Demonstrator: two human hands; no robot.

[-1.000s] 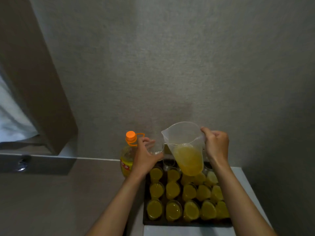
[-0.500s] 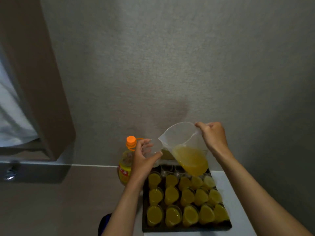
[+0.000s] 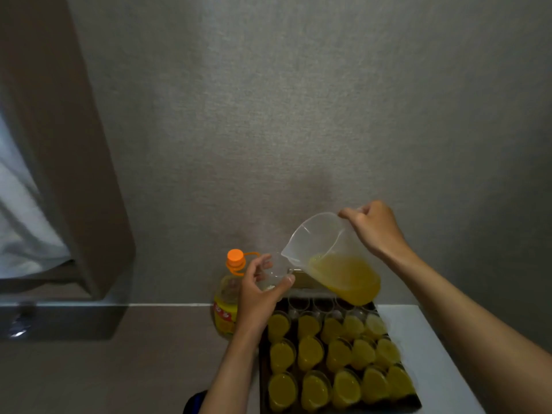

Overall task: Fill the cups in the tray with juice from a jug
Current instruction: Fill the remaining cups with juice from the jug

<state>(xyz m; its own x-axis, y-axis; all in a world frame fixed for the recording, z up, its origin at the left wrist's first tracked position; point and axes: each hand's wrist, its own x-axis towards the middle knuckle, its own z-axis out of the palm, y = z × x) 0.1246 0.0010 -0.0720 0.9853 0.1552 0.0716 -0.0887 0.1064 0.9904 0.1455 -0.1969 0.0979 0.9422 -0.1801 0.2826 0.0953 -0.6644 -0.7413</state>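
Overhead, right hand [image 3: 377, 231] gripping tilted jug [image 3: 331, 258], left hand [image 3: 260, 291] holding cup [image 3: 276, 271], white counter [image 3: 430, 354], grey wall [image 3: 298, 115]

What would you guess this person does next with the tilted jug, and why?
Probably tip the jug a little further. The right hand holds it tilted with its spout just above the clear cup gripped in the left hand. The juice has not reached the spout, and the cup looks nearly empty.

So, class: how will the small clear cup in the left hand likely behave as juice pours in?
The cup looks thin and light, so the left hand could probably squash it. Nearly empty now, it should grow heavier once the tilted jug pours.
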